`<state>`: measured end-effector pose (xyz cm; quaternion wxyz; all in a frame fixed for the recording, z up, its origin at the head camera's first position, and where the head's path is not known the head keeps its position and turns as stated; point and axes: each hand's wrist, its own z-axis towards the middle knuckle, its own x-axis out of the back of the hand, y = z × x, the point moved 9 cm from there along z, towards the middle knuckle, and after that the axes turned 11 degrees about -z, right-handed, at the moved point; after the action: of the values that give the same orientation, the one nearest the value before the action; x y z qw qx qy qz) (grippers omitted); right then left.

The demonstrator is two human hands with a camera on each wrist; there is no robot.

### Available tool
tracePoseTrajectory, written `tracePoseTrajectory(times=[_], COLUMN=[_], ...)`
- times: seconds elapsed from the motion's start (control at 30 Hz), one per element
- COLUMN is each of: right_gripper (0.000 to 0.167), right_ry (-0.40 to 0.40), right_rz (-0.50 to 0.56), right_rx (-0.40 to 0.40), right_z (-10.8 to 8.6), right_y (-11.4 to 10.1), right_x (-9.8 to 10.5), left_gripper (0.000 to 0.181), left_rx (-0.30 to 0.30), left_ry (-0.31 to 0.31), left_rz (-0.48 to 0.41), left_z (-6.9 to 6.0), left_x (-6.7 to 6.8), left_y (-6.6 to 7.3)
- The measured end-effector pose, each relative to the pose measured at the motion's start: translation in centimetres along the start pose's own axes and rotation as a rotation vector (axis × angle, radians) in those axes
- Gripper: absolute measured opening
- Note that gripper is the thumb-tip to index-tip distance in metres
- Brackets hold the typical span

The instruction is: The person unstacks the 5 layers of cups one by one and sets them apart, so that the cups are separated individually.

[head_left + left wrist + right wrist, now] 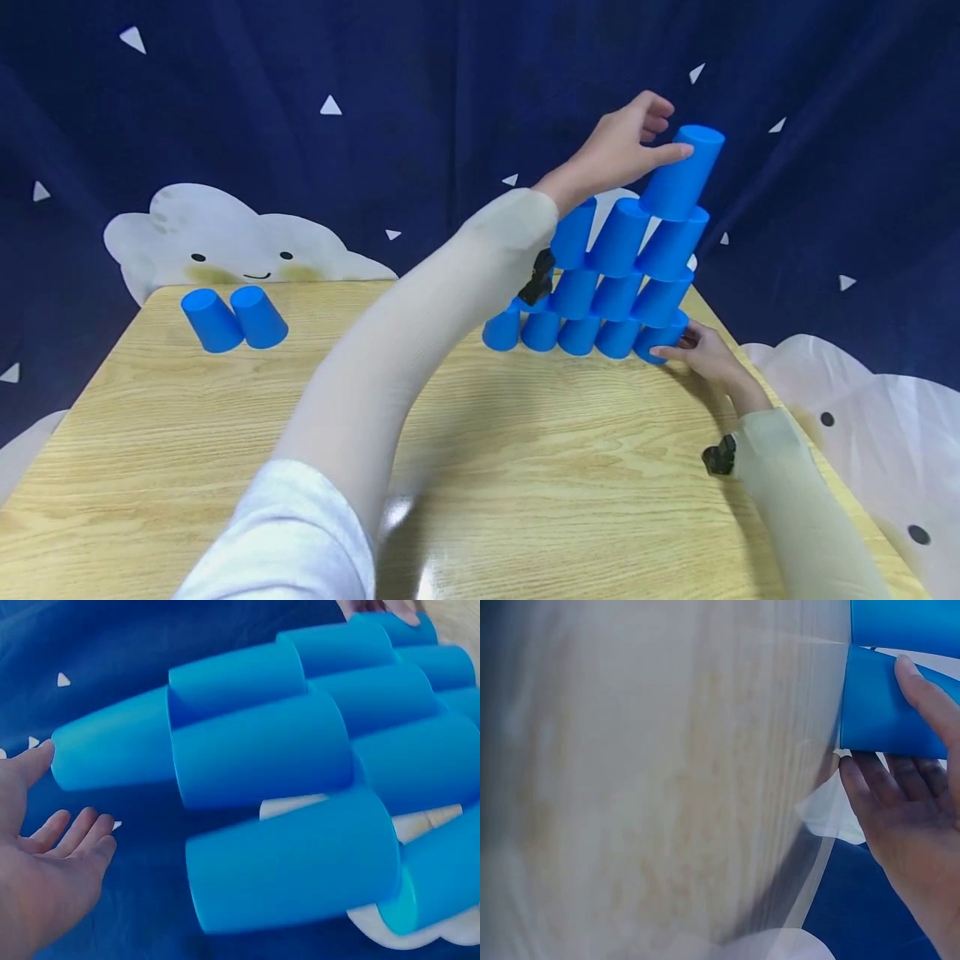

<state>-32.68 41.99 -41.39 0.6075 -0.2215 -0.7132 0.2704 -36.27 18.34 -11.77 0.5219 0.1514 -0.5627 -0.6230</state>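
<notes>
Upside-down blue cups stand stacked in stepped rows on the table's right side. One cup [684, 173] tops the stack at its right end, leaning slightly in the head view. My left hand [626, 146] is beside this top cup [116, 742]; the thumb tip meets its upper end while the other fingers stay apart from it, loosely bent. Low at the right, my right hand [708, 354] holds the bottom row's end cup [892, 709], thumb on one side and fingers on the other. My left forearm hides part of the stack's left side.
Two more upside-down blue cups [258, 318] stand side by side at the table's far left. The wooden table [525, 483] has its right edge close to the right forearm. Behind hangs a dark blue curtain [420, 100] with white triangles and clouds.
</notes>
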Motion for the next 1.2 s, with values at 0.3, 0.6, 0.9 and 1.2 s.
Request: tracePoseTrajectory(times=[0.3,0.6,0.9,1.2], right_gripper=[0.086,0.086,0.084,0.081], right_ry=[0.004,0.002,0.0,-0.005], right_rz=[0.008,0.006,0.007,-0.006], right_rx=[-0.002,-0.002,0.006,0.001], right_z=[-0.4,-0.5,-0.5,-0.2], right_y=[-0.6,-0.7,-0.9,-0.8], right_x=[0.0,0.1,-0.1,-0.2], left_gripper=[0.062,0.06,0.06,0.061], left_rx=[0.017,0.013,0.002,-0.039], left_ry=[0.005,-0.031,-0.031,-0.013], left_rz=[-0.018,0.019,0.022,0.007], left_z=[1.2,1.4,1.4,0.8], left_x=[-1.5,-2.1,-2.1,-0.9], left_y=[0.7,1.3,1.3,1.9])
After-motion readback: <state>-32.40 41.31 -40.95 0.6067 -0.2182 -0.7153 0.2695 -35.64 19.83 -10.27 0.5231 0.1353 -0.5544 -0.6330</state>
